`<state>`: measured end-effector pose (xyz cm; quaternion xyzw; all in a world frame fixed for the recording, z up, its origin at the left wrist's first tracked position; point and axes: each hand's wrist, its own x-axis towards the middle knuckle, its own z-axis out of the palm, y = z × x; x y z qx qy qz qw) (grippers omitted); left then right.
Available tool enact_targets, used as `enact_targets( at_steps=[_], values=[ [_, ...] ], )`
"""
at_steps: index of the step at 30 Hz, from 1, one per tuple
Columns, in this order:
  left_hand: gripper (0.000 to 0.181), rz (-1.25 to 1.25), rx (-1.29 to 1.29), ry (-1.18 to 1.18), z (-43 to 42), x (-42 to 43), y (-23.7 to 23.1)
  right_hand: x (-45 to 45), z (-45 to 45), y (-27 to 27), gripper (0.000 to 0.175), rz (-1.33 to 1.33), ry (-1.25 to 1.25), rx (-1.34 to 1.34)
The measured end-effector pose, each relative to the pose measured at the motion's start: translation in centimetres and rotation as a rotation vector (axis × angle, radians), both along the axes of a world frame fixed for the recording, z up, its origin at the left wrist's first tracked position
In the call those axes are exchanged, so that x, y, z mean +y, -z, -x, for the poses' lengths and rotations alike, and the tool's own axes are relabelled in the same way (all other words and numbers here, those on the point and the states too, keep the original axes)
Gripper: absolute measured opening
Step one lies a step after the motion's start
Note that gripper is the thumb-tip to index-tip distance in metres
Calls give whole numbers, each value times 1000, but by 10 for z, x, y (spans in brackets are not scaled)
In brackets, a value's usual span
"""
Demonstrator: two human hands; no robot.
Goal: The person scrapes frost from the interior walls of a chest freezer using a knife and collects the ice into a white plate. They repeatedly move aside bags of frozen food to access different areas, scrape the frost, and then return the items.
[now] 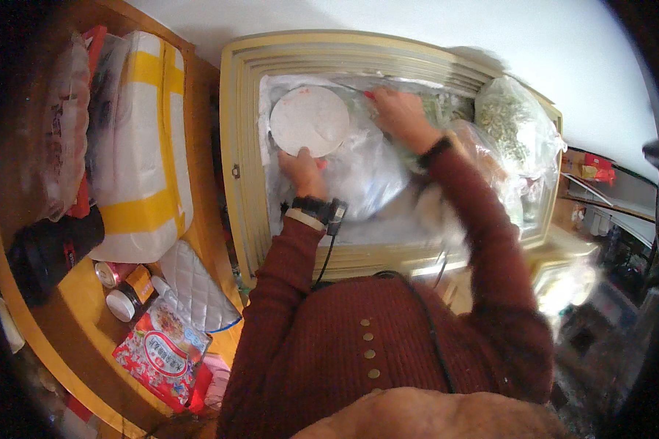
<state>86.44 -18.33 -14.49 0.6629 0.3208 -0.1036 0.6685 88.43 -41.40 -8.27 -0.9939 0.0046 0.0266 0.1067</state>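
Note:
Below me lies the frosted inside of a chest freezer (247, 164). My left hand (303, 171) grips the near edge of a round white lid or disc (310, 123) with red marks; a bit of something red shows beside the fingers. My right hand (401, 118) is closed on a red-handled tool (369, 95) at the far side; its thin end points left towards the disc, and its kind cannot be told. Clear plastic bags (368, 170) lie between and below the hands. A knotted bag of dried greenish food (505, 123) rests at the freezer's right end.
Left of the freezer, a wooden shelf (203, 164) holds a white foam box with yellow tape (143, 148), a black cylindrical object (55, 252), a jar (122, 304), a quilted silver mat (195, 285) and a red food packet (167, 351). A cable hangs from my left wrist.

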Motion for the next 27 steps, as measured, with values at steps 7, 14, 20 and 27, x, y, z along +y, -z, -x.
enact_targets(
  at_steps=[7, 14, 20, 27],
  values=[
    [35, 0, -2, -24, -3, 0, 10, 30, -24, 7, 9, -85, -137, -123],
    [33, 34, 41, 17, -3, 5, 5, 21, -11, -8, 11, -21, -49, -78],
    [29, 57, 82, -54, 3, -1, -6, 51, -29, -7, 14, -195, -182, -39],
    [20, 129, 17, -74, 12, 0, -11, 108, 33, -41, 20, -561, -107, 95]
  ],
)
